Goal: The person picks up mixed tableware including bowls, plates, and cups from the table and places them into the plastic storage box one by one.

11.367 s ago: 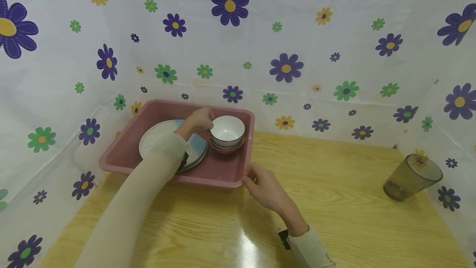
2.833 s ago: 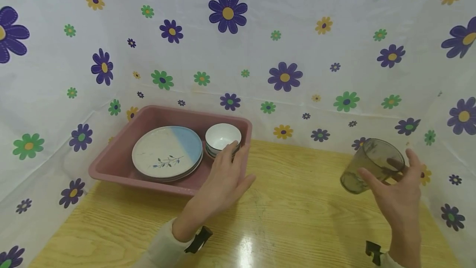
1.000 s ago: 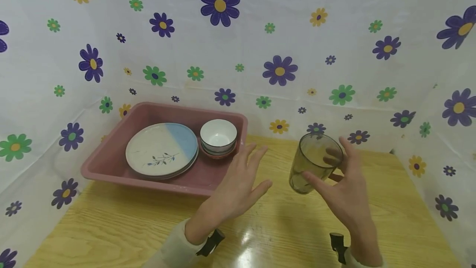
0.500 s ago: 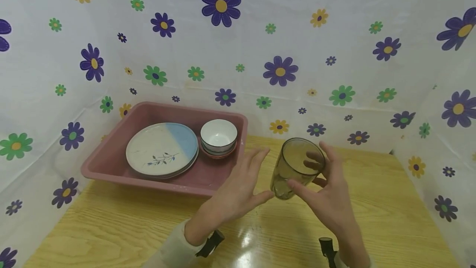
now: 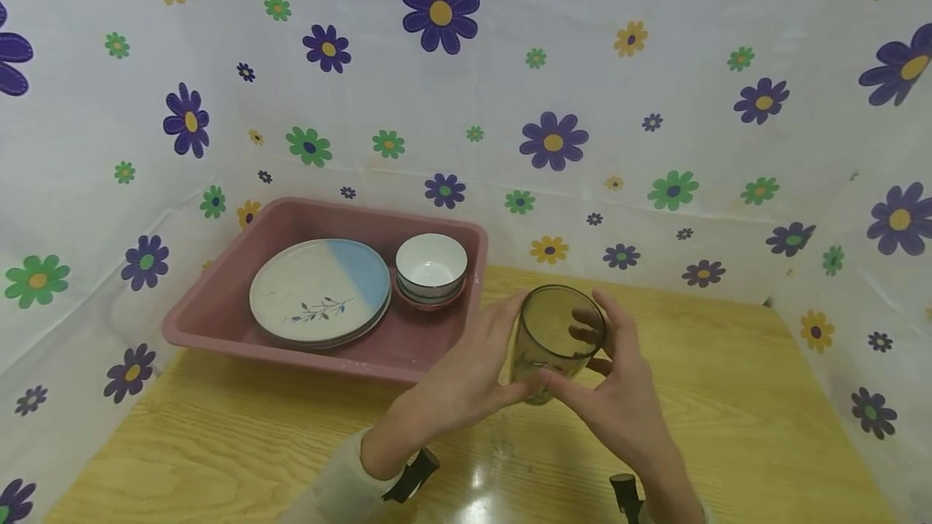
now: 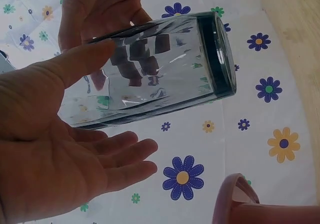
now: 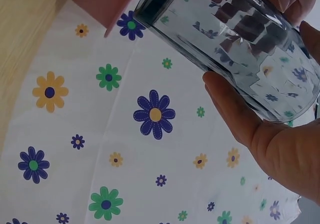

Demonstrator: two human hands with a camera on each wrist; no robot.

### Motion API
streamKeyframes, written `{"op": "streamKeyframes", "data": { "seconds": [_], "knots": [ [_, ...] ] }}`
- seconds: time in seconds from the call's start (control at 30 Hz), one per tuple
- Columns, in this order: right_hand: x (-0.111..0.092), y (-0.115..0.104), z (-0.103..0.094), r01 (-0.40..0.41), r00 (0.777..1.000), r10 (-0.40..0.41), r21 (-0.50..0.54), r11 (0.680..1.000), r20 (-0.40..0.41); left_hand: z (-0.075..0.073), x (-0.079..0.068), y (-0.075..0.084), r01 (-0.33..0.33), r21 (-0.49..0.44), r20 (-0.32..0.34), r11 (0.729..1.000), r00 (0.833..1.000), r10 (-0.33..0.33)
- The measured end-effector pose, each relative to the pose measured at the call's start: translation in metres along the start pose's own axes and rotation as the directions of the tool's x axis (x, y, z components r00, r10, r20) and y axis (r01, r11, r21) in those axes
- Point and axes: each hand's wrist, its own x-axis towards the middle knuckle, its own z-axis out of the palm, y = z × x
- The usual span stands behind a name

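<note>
A tinted clear drinking glass [image 5: 552,330] is held tilted above the table, its mouth turned up toward the head camera. My right hand [image 5: 628,399] grips it from the right, thumb in front and fingers behind, seen through the wall. On the other side my left hand [image 5: 466,370] lies along the glass. In the left wrist view its thumb [image 6: 87,61] lies against the glass, while its fingers [image 6: 132,159] extend loosely beside it. The right wrist view shows the glass's thick base [image 7: 152,6] toward the upper left.
Left of the hands stands a pink tub [image 5: 273,361]. Inside it are stacked plates [image 5: 313,289], the top one cream and blue with a leaf sprig, and stacked bowls [image 5: 431,265]. A flowered curtain [image 5: 488,95] encloses the wood-grain table [image 5: 735,411].
My right hand picked up the glass from the table's right side and carried it left. The left hand left the tub area and now touches the glass.
</note>
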Motion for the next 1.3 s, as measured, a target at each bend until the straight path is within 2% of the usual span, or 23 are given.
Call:
{"op": "streamKeyframes", "data": {
  "seconds": [0.2,0.5,0.7,0.93,1.3],
  "knots": [
    [-0.002,-0.001,0.006,-0.021,1.000,0.021,-0.002,1.000,-0.004,0.001,-0.001,0.000,0.001,-0.012,0.002,1.000,1.000,-0.001],
    [-0.004,-0.005,0.013,0.002,1.000,-0.002,0.007,1.000,-0.009,-0.001,-0.001,0.000,-0.016,-0.028,-0.005,0.999,1.000,0.016],
    [-0.004,-0.005,0.014,0.043,0.999,-0.043,0.039,0.998,0.008,-0.003,-0.001,0.001,-0.009,-0.040,-0.015,0.999,1.000,0.009],
    [-0.003,-0.005,0.015,0.141,0.989,-0.143,0.066,0.988,0.021,-0.003,-0.001,0.001,-0.038,-0.040,-0.073,0.998,0.997,0.035],
    [-0.002,-0.006,0.015,0.143,0.989,-0.145,0.077,0.987,0.024,-0.004,-0.001,0.002,-0.032,-0.048,-0.082,0.998,0.996,0.028]
  ]
}}
